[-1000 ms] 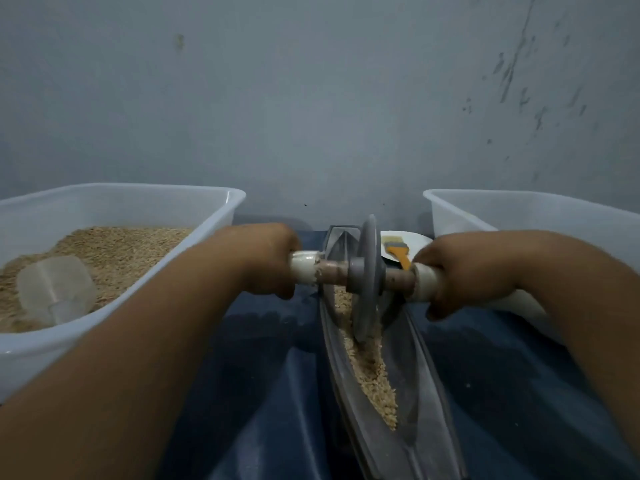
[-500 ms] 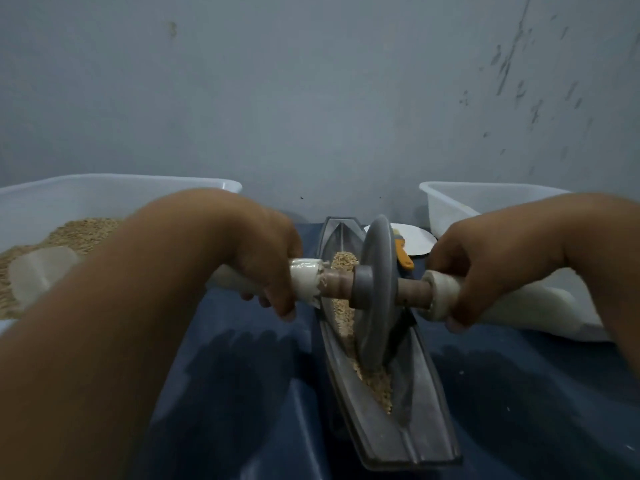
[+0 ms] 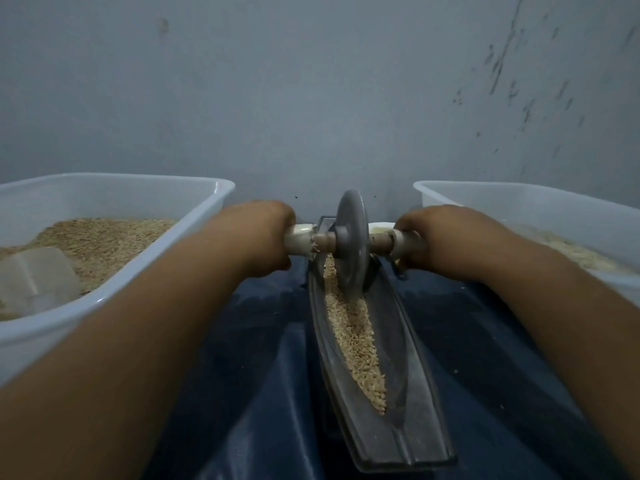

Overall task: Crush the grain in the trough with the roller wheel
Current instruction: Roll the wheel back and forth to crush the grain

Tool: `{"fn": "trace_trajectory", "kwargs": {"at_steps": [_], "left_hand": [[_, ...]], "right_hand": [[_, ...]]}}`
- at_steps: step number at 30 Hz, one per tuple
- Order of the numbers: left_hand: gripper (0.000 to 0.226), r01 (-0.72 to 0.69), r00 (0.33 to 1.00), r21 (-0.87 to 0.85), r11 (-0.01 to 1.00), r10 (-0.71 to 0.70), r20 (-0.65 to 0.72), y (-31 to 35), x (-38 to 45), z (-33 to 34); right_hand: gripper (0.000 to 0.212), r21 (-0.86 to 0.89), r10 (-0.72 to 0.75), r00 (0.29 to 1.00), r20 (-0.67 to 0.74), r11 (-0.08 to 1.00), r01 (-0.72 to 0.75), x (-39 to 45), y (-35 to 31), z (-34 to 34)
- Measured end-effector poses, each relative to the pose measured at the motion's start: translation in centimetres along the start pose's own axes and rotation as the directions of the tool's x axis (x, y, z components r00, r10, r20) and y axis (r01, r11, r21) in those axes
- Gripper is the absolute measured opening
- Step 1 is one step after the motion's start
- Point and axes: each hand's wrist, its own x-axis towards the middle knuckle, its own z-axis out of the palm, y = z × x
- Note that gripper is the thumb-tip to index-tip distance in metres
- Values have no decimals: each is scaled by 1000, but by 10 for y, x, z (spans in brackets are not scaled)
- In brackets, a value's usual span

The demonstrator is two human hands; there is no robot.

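A long grey boat-shaped trough [image 3: 412,393] lies on the dark blue cloth, running away from me. A strip of pale grain [image 3: 353,337] fills its groove. The grey roller wheel [image 3: 351,244] stands upright in the trough's far end, on an axle with white handles. My left hand [image 3: 259,233] grips the left handle and my right hand [image 3: 433,237] grips the right handle. Both arms are stretched forward. The wheel's lower rim sits in the grain.
A white tub [image 3: 204,216] with grain and a clear plastic scoop [image 3: 36,278] stands on the left. Another white tub [image 3: 519,199] holding some grain stands on the right. A white plate edge [image 3: 381,227] shows behind the wheel. A grey wall rises close behind.
The wheel has rolled away from me to the trough's far end, after coming toward me half a second ago. My arms have stretched out and more grain lies uncovered near me.
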Motion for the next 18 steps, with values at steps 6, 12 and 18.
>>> {"fn": "trace_trajectory", "kwargs": {"at_steps": [6,12,18], "left_hand": [[23,-95,859,51,994,56,508,5,-28,-55],[19,-98,847,39,994,62,529,8,-33,-56],[26,-3,986,-50,999,11,167,3,-9,-16]], "right_hand": [[37,20,-9,832,554,1000,-3,-29,-9,-52],[27,37,-32,792,609,999,12,-39,-12,-53],[23,59,-36,980,196,998,25,-11,0,-1]]}}
